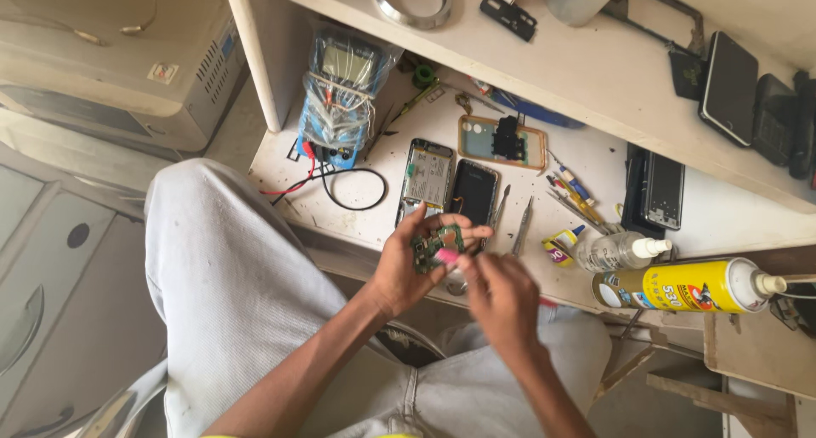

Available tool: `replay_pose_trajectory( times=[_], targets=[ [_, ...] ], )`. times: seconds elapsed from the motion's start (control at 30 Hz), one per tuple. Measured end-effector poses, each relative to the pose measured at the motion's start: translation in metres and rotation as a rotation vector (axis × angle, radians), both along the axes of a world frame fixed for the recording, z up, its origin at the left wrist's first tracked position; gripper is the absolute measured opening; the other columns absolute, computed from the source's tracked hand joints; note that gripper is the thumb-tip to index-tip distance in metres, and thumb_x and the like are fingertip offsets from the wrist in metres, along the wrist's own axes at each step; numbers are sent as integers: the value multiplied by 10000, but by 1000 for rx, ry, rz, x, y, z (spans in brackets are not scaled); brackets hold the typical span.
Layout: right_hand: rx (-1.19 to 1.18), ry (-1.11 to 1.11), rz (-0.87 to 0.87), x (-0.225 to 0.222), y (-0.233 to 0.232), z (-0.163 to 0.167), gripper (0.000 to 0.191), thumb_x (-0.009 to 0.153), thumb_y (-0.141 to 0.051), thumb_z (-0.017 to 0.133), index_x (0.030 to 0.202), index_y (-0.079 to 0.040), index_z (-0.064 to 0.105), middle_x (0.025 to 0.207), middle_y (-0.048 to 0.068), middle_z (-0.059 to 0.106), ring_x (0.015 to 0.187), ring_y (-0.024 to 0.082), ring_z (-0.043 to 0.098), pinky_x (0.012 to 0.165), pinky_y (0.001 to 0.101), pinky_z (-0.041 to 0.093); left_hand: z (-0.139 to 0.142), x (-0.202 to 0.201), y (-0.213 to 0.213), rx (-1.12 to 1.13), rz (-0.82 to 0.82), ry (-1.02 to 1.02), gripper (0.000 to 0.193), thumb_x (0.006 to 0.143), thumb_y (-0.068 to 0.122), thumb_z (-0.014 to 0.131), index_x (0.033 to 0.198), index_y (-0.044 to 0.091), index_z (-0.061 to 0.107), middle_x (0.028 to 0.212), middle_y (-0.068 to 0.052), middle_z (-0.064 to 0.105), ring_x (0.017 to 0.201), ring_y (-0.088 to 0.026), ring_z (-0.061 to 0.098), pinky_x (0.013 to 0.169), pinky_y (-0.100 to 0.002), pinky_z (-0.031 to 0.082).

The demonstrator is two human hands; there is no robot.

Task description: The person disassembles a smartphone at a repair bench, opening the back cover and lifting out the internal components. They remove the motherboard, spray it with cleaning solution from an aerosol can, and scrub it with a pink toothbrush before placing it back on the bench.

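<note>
A: Surface?
B: Pale worn surface [374, 221] under a shelf [595, 73]; grey cabinet w/ a box on the left.
A: Around?
B: Wrapped multimeter [340, 90], 2 opened phones [450, 187], yellow spray can [680, 287], small bottle [616, 251].
A: Hands?
B: Left hand [408, 264] grip pinches a green circuit board [435, 249] above surface edge. Right hand [501, 298] blurred, fingers bunched on sth pink at the board.

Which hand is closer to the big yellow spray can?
The right hand. It hovers just left of the yellow spray can, which lies on its side on the table. The left hand, holding a small green circuit board, is farther left.
</note>
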State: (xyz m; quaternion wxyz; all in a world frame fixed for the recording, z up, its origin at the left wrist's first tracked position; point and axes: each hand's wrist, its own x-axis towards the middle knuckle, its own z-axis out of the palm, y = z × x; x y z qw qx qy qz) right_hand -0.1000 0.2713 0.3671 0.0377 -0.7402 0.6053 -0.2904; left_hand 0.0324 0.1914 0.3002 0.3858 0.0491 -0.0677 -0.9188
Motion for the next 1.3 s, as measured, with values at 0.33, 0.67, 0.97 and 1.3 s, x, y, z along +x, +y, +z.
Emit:
replay_pose_trajectory(
  times=[0.33,0.67,0.97,1.3],
  targets=[
    [11,-101,-53,0,-9,-9,201,943,-195,737,807,-68,661,716,79,590,632,246,580,578,412,446,3,-1,0,9,10,2,574,1084,500,329,1188,-4,584,1299,-294,647,1210,-349,628,1107,-453,459],
    [-138,-63,61,4,-9,-13,149,898,-185,731,825,-77,657,759,67,606,693,252,609,607,395,472,10,3,-3,64,38,-24,591,1088,485,296,1191,-39,551,1318,-335,622,1229,-365,632,1125,-416,497],
    [-36,-155,34,9,-9,-15,270,851,-172,790,724,-41,592,660,59,564,601,231,562,541,378,444,7,6,-10,48,61,76,614,1110,477,275,1216,-62,548,1332,-347,611,1239,-358,621,1151,-424,461],
    [-31,-115,-24,1,-11,-5,266,876,-154,798,728,-38,611,672,58,577,610,225,560,541,378,433,10,6,-7,82,53,61,622,1106,474,270,1199,-60,576,1332,-338,613,1256,-368,613,1166,-438,445]
  ],
)
